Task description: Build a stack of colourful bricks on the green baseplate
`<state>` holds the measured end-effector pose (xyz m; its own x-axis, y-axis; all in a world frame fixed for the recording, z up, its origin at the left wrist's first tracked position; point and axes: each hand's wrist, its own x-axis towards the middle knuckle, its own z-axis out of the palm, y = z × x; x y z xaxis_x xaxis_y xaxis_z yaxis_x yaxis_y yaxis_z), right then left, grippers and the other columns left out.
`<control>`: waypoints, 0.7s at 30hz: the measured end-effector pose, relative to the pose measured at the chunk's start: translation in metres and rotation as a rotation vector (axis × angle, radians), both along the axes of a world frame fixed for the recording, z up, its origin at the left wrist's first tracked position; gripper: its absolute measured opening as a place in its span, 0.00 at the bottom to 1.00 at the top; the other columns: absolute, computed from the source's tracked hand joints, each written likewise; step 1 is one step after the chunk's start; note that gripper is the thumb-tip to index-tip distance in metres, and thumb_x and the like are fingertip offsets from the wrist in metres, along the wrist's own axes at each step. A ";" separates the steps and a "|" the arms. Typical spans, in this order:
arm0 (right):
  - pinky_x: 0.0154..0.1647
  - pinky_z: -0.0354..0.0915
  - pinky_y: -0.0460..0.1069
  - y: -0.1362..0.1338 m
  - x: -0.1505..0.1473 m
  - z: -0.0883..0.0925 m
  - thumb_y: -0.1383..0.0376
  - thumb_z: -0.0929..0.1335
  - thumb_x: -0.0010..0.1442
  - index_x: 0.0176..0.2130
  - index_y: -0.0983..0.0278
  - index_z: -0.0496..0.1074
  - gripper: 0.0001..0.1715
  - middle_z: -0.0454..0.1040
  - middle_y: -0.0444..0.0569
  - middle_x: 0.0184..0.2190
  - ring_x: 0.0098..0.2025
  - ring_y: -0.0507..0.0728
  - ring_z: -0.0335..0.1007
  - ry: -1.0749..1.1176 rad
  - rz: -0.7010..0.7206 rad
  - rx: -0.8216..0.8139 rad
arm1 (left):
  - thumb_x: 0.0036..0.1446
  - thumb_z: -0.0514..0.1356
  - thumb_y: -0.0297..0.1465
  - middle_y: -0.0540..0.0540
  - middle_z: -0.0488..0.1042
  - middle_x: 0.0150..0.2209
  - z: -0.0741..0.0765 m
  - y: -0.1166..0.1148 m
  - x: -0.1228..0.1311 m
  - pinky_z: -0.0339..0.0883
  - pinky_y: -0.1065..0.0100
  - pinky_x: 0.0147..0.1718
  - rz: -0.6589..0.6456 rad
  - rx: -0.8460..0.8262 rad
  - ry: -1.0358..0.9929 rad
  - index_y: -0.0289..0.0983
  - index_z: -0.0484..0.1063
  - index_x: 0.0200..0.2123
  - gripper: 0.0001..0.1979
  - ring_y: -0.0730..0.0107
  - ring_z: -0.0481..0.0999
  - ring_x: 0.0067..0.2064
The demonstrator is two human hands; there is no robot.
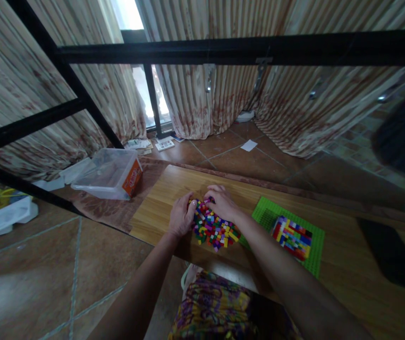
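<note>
A loose pile of small coloured building bricks [215, 231] lies on the wooden table between my hands. My left hand [182, 216] cups the pile's left edge, thumb and fingers slightly apart. Over the far side, my right hand [222, 202] is curved, its thumb apart from its fingers and touching the bricks; nothing is plainly held in either hand. To the right, partly behind my right forearm, is a green baseplate [316, 250] bearing a multicoloured block of joined bricks [294, 237].
The wooden table [153, 215] has a dark flat object [393, 255] at its right. A clear plastic box [105, 174] with an orange label stands on the floor mat at left. Black metal bars [202, 53] cross in front of curtains. Papers [164, 144] lie on the tiles.
</note>
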<state>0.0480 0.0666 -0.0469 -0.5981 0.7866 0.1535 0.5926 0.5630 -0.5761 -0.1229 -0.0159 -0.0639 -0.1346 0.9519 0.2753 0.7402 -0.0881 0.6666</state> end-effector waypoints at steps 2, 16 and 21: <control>0.57 0.56 0.57 -0.003 0.002 0.002 0.70 0.69 0.55 0.34 0.61 0.75 0.04 0.70 0.51 0.49 0.54 0.60 0.60 0.030 -0.005 -0.004 | 0.66 0.45 0.43 0.38 0.74 0.52 0.000 0.000 0.000 0.64 0.54 0.56 0.000 0.002 -0.002 0.34 0.67 0.55 0.25 0.58 0.71 0.55; 0.37 0.70 0.51 -0.080 0.030 0.016 0.52 0.70 0.55 0.43 0.59 0.70 0.20 0.77 0.44 0.33 0.33 0.54 0.74 0.884 -0.286 -0.664 | 0.65 0.45 0.43 0.38 0.74 0.52 0.001 -0.001 0.000 0.64 0.54 0.57 0.016 0.023 -0.048 0.34 0.69 0.54 0.25 0.57 0.71 0.55; 0.41 0.73 0.54 -0.100 0.036 0.022 0.49 0.74 0.49 0.37 0.60 0.75 0.21 0.79 0.47 0.33 0.36 0.56 0.76 1.020 -0.326 -0.793 | 0.65 0.45 0.43 0.37 0.74 0.53 0.000 0.001 -0.001 0.63 0.53 0.57 0.011 0.029 -0.062 0.33 0.69 0.54 0.25 0.57 0.71 0.56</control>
